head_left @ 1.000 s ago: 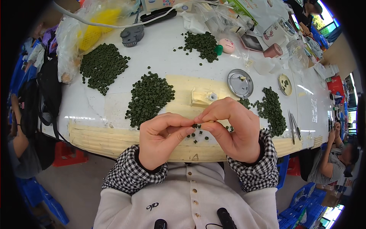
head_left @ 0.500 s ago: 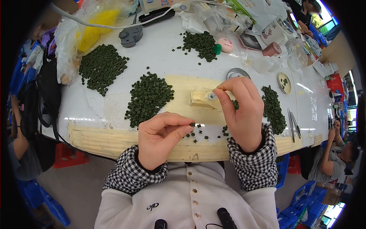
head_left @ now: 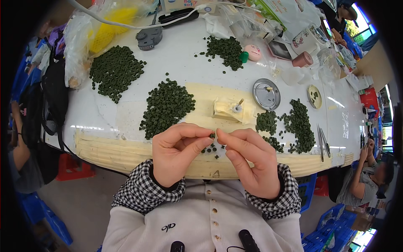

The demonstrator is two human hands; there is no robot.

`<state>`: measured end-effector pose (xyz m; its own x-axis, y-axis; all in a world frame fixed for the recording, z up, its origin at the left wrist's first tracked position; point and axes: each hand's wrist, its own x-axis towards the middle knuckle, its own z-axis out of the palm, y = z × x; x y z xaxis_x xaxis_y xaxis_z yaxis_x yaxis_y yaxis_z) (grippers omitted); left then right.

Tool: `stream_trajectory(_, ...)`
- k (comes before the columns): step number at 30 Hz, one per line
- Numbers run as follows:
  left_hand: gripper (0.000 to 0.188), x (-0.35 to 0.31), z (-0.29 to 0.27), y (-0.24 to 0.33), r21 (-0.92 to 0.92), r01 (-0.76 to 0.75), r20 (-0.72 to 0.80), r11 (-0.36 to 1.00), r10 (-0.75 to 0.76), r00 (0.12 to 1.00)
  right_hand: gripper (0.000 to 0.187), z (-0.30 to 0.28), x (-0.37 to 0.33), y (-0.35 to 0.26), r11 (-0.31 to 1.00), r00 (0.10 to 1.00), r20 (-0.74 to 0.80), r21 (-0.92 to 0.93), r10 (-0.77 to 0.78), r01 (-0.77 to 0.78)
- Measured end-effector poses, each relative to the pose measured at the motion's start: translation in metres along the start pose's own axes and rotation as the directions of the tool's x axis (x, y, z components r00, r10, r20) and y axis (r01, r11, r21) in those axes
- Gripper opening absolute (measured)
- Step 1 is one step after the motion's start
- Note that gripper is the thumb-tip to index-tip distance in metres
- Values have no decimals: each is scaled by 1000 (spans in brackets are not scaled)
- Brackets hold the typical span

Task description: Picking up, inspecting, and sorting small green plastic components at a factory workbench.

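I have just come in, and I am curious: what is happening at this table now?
A person is working with small dark green pieces. The left hand pinches one small green piece between thumb and forefinger. The right hand has its forefinger up close to that piece, its thumb apart. Beyond the hands, a thin stick stands in a pale yellow block. Piles of similar pieces lie around, and tweezers rest to the right.

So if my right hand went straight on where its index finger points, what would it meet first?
Your right hand would probably meet the small dark green piece pinched in your left hand; whether they touch is unclear.
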<state>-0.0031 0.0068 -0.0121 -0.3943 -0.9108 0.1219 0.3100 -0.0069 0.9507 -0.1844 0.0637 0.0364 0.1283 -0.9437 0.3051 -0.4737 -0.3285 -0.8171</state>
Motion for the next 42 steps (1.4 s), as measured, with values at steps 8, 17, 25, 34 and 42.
stream_trajectory(8,16,0,1,1,8,-33,10,999,33,999,39,7,-3,9,997,998,14,41,-61,60)
stream_trajectory(17,17,1,0,0,5,-10,52,1000,9,999,41,3,-5,14,993,992,29,-4,-119,120)
stream_trajectory(25,17,2,2,2,-41,24,44,999,-22,999,39,3,-6,17,995,995,6,37,-98,97)
stream_trajectory(34,21,7,12,3,612,-390,313,688,243,918,17,-33,-18,21,929,997,-71,-370,7,-33)
stream_trajectory(42,17,8,17,-4,724,-450,365,524,263,893,18,-21,-35,34,847,997,45,-526,-61,76)
